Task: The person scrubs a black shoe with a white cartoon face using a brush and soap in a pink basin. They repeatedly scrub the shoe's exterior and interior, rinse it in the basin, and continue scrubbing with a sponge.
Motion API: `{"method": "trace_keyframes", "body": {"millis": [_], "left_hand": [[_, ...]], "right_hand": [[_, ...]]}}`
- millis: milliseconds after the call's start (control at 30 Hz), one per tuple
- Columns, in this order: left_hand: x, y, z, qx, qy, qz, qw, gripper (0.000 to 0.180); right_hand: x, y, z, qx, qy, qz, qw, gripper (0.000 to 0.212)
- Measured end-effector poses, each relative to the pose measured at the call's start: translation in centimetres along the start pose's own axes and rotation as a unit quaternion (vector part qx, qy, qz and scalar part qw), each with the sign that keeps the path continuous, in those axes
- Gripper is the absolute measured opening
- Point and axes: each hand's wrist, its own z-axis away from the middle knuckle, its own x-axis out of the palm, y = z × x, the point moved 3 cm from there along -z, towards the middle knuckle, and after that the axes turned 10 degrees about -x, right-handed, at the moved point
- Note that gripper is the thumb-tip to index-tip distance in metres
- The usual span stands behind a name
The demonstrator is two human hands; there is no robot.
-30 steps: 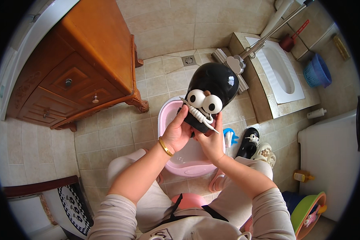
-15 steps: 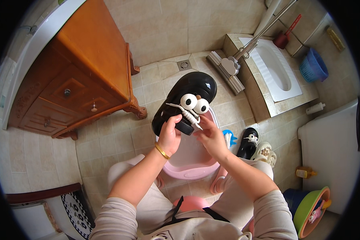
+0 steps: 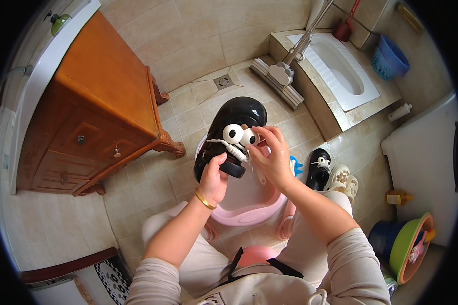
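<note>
A shiny black clog (image 3: 239, 113) is held tilted above a pink basin (image 3: 249, 218). Two white eye ornaments (image 3: 232, 133) with black pupils and a coiled white cord (image 3: 234, 151) decorate its top. Around the clog's heel strap, my left hand (image 3: 213, 180) is closed, thumb on top. With thumb and fingertips my right hand (image 3: 272, 157) grips the right-hand eye ornament (image 3: 249, 137) at its edge. Part of the basin is hidden behind the clog and my hands.
The matching black clog (image 3: 319, 169) and cream clogs (image 3: 341, 180) stand on the floor to the right, near a blue-and-white brush (image 3: 296, 165). A mop (image 3: 280, 76) leans by the squat toilet (image 3: 336, 71). A wooden cabinet (image 3: 102, 96) stands left; stacked basins (image 3: 409, 249) are at lower right.
My right hand has moved up from beside the white cord to the right-hand eye ornament. The clog is still in my left hand. The whole view has shifted slightly.
</note>
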Motion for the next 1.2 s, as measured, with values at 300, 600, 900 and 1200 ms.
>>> {"method": "trace_keyframes", "body": {"millis": [300,600,900,1200], "left_hand": [[-1.0,-0.1,-0.1,0.002,0.005,0.011,1.000,0.039],[-0.3,0.6,0.4,-0.022,-0.006,0.053,0.998,0.034],[1.7,2.4,0.6,-0.044,-0.129,0.116,0.984,0.047],[2.1,0.9,0.3,-0.025,-0.100,0.104,0.989,0.047]], "right_hand": [[1.0,0.5,0.8,0.005,0.013,-0.015,1.000,0.034],[1.4,0.4,1.3,0.006,-0.003,0.002,1.000,0.032],[-0.4,-0.3,-0.4,-0.078,-0.019,-0.085,0.993,0.035],[-3.4,3.8,-2.1,0.170,0.004,-0.291,0.941,0.026]]}}
